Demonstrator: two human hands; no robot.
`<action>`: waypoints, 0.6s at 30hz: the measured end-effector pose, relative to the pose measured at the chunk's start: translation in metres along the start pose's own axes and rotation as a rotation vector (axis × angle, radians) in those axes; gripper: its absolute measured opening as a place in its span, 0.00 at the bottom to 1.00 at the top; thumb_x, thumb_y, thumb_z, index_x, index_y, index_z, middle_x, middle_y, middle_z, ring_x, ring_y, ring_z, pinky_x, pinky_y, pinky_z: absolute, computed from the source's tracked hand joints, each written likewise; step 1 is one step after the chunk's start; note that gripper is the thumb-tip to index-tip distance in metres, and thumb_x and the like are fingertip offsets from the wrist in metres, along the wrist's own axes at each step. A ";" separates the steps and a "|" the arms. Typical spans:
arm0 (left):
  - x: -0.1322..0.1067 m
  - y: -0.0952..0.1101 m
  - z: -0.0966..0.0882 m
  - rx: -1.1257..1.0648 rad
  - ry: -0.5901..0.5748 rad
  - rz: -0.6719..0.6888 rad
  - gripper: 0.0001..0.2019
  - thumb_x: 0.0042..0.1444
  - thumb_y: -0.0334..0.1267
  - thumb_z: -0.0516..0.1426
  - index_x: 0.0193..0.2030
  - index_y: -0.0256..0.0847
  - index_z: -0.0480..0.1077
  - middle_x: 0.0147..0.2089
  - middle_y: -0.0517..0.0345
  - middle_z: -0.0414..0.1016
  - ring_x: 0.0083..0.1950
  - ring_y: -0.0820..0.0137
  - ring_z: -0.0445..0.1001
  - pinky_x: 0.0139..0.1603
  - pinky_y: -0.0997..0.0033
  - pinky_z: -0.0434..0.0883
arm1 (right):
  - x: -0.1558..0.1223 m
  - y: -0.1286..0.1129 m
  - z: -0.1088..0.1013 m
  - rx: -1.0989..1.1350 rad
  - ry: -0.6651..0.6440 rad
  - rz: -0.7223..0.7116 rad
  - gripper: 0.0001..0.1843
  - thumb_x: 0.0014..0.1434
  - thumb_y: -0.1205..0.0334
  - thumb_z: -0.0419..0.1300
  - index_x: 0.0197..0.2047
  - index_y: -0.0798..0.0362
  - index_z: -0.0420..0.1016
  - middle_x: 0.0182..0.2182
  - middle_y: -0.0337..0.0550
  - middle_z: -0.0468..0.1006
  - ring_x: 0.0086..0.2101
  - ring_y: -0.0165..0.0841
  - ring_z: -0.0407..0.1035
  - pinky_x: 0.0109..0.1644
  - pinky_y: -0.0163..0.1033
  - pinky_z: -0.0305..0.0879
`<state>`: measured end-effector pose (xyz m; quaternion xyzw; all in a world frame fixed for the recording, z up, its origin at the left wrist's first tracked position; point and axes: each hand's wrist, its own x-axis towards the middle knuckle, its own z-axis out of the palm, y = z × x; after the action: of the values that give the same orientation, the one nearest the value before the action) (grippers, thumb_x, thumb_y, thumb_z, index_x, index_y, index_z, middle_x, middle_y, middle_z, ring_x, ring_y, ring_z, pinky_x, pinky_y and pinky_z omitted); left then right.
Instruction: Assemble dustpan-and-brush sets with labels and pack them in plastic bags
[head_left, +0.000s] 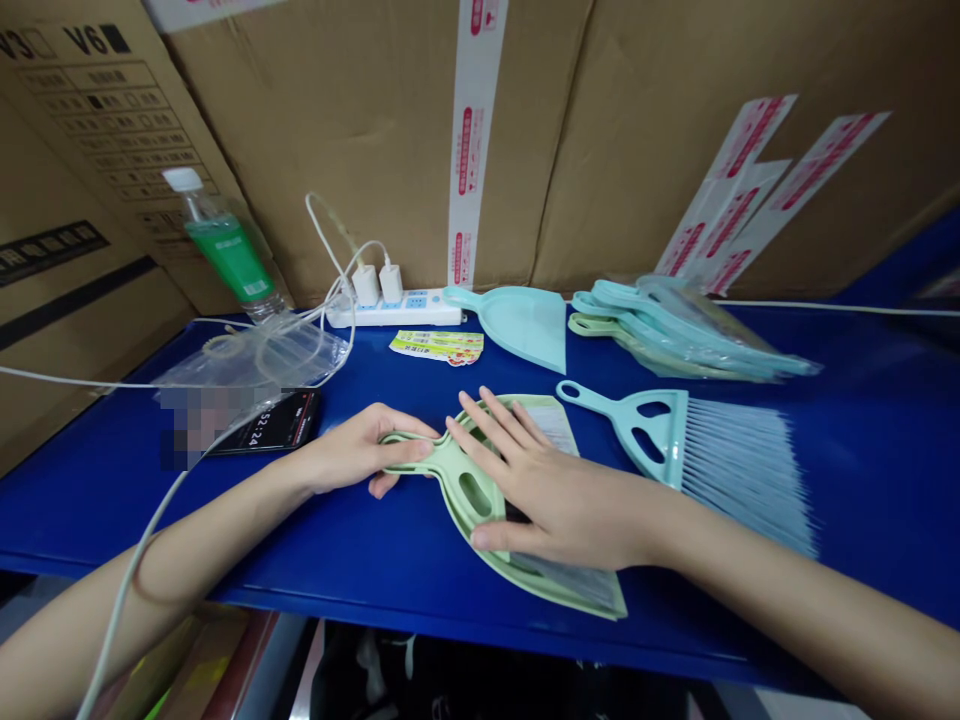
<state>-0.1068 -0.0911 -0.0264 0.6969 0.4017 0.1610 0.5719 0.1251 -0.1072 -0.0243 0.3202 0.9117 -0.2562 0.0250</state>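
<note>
A light green hand brush point(450, 468) lies nested in a matching green dustpan point(604, 605) on the blue table. My left hand point(367, 452) grips the two handles together at their left end, thumb on top and fingers curled underneath. Flat across the brush rests my right hand point(551, 485), its fingers spread; it covers much of the brush head and part of the bristles. To the right lies a light blue hand brush point(652, 430) with pale bristles, under and behind my right forearm. A light blue dustpan point(525, 325) sits behind the green pair.
Several plastic-wrapped dustpan sets point(675, 320) are piled at the back right. Printed labels point(439, 346) lie before a white power strip point(420, 312) with chargers. At left are a green-labelled bottle point(229, 255), a clear bag point(217, 365), a phone point(289, 425) and a cable crossing my left forearm.
</note>
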 end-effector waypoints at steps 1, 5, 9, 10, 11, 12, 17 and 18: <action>0.000 0.000 0.000 -0.005 0.005 -0.002 0.17 0.57 0.48 0.57 0.37 0.34 0.74 0.20 0.67 0.63 0.16 0.81 0.58 0.15 0.82 0.55 | 0.000 0.000 0.001 0.002 0.013 -0.006 0.50 0.60 0.34 0.47 0.71 0.58 0.31 0.69 0.56 0.23 0.65 0.54 0.16 0.67 0.63 0.27; 0.001 0.000 0.001 -0.022 0.024 -0.019 0.18 0.55 0.49 0.58 0.38 0.33 0.73 0.21 0.67 0.65 0.15 0.82 0.58 0.15 0.81 0.57 | 0.001 0.001 0.002 -0.002 0.032 -0.012 0.50 0.60 0.35 0.48 0.71 0.59 0.32 0.69 0.57 0.24 0.65 0.54 0.16 0.66 0.63 0.27; 0.000 0.002 0.001 0.002 0.018 -0.022 0.17 0.56 0.49 0.57 0.38 0.34 0.73 0.20 0.67 0.63 0.15 0.82 0.58 0.15 0.81 0.57 | 0.001 -0.001 0.002 -0.019 0.004 0.003 0.51 0.60 0.34 0.47 0.71 0.61 0.31 0.68 0.57 0.22 0.65 0.53 0.15 0.67 0.62 0.26; 0.000 0.002 0.001 0.017 0.017 -0.019 0.17 0.56 0.49 0.57 0.39 0.34 0.73 0.20 0.68 0.62 0.15 0.82 0.58 0.15 0.81 0.57 | 0.001 -0.001 0.001 -0.024 0.006 0.001 0.51 0.60 0.34 0.47 0.71 0.61 0.31 0.69 0.57 0.22 0.65 0.53 0.15 0.67 0.62 0.27; -0.001 0.002 0.000 0.035 0.016 -0.015 0.17 0.57 0.49 0.57 0.39 0.34 0.73 0.20 0.68 0.61 0.15 0.82 0.58 0.15 0.82 0.57 | 0.001 -0.001 0.000 -0.026 0.011 -0.004 0.51 0.60 0.34 0.47 0.71 0.61 0.32 0.69 0.57 0.23 0.65 0.53 0.17 0.67 0.63 0.28; -0.001 0.003 0.000 0.053 0.013 -0.012 0.17 0.57 0.48 0.56 0.40 0.34 0.73 0.20 0.69 0.61 0.15 0.82 0.58 0.15 0.82 0.57 | 0.000 -0.001 -0.001 -0.027 0.019 -0.011 0.50 0.61 0.34 0.47 0.71 0.60 0.33 0.69 0.57 0.25 0.66 0.53 0.19 0.67 0.63 0.31; -0.004 0.004 -0.005 0.125 -0.026 -0.008 0.15 0.60 0.45 0.54 0.43 0.34 0.72 0.22 0.69 0.61 0.15 0.82 0.59 0.16 0.82 0.59 | 0.002 0.010 -0.011 -0.063 0.243 -0.057 0.34 0.66 0.43 0.45 0.67 0.55 0.58 0.65 0.55 0.60 0.64 0.50 0.50 0.62 0.60 0.53; -0.004 0.005 -0.006 0.140 -0.040 -0.009 0.15 0.60 0.45 0.54 0.44 0.34 0.71 0.23 0.68 0.62 0.16 0.82 0.59 0.16 0.82 0.60 | 0.004 0.015 -0.014 -0.086 0.312 -0.068 0.30 0.67 0.46 0.46 0.64 0.55 0.63 0.61 0.55 0.67 0.60 0.48 0.58 0.61 0.58 0.56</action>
<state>-0.1116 -0.0906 -0.0190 0.7364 0.4035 0.1159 0.5305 0.1327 -0.0886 -0.0199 0.3235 0.9250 -0.1647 -0.1117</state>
